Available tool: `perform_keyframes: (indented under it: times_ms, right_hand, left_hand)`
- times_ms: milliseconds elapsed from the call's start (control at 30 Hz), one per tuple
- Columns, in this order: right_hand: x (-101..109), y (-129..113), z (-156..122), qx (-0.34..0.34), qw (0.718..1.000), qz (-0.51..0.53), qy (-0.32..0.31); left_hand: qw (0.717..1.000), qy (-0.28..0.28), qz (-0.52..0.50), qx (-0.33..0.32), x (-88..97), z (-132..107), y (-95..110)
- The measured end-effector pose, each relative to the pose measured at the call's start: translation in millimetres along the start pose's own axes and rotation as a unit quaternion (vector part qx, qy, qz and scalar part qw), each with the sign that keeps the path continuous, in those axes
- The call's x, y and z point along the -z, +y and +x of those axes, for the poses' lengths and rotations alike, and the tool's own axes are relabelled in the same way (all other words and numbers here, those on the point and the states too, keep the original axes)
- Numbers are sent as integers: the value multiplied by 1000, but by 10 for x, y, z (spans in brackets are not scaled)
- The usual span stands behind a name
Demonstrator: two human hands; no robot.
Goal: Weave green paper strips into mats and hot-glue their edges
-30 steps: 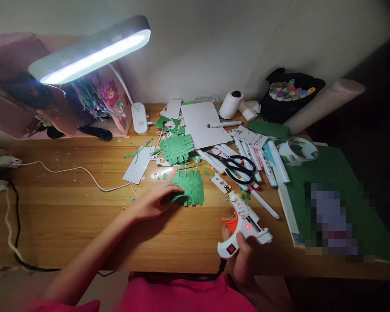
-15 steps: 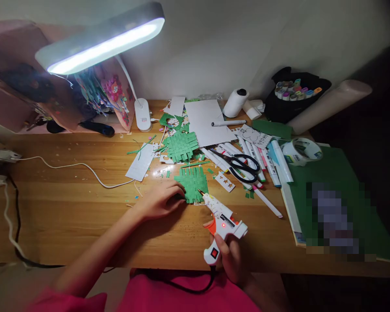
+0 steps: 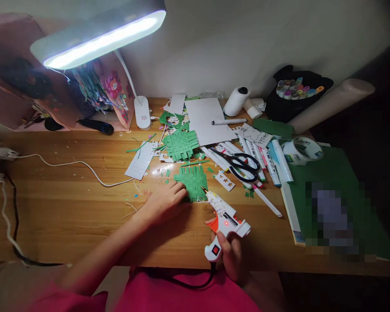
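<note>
My right hand (image 3: pixel 230 253) is wrapped round the handle of a white hot glue gun (image 3: pixel 226 216) with an orange trigger and a lit red light. Its metal tip points up and left, over the right side of a woven green paper mat (image 3: pixel 195 184). At the mat's lower left edge, my left hand (image 3: pixel 171 198) is curled, its fingertips partly hidden against the paper. Behind this mat lies a second woven green mat (image 3: pixel 182 145). Thin green strips (image 3: pixel 194 164) lie between the two.
Black-handled scissors (image 3: pixel 242 167) rest on several markers (image 3: pixel 255 151). White paper (image 3: pixel 204 121), a thread spool (image 3: pixel 236 102) and a tape roll (image 3: pixel 302 149) sit farther back. A desk lamp (image 3: pixel 104 37) hangs overhead at left. A white cable (image 3: pixel 81 164) crosses the left side.
The glue gun has shifted slightly right, its tip moving a little up and right over the mat. My left hand stays at the mat's edge, having moved only slightly.
</note>
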State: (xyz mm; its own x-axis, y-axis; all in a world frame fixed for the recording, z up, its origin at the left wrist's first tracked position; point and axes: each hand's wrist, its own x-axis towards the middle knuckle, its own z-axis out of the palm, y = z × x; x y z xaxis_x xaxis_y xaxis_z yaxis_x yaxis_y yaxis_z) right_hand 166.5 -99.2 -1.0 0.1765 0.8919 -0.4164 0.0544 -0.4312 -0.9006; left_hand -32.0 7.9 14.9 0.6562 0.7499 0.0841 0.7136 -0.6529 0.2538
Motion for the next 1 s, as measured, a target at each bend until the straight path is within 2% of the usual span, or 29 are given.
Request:
perform_keyframes:
  times_ms: [133,300,533,733,900,1000]
  right_hand:
    - [18,39,2,-35,999,5,19]
    - [27,39,9,-25,1000,15,6]
    - [39,10,5,-15,1000,13,15]
    - [80,20,-4,-17,999,-23,-41]
    - [96,122,-10,-30,996,-37,-80]
    - [99,194,-6,-9,998,-34,-58]
  left_hand:
    - [999,18,26,9,-24,14,29]
    - [999,15,28,15,0,55,43]
    - [999,4,-23,24,51,105,6]
    - [991,10,-116,59,76,172,-27]
    - [984,17,-159,78,48,199,-74]
    - [980,4,-173,102,31,196,-86]
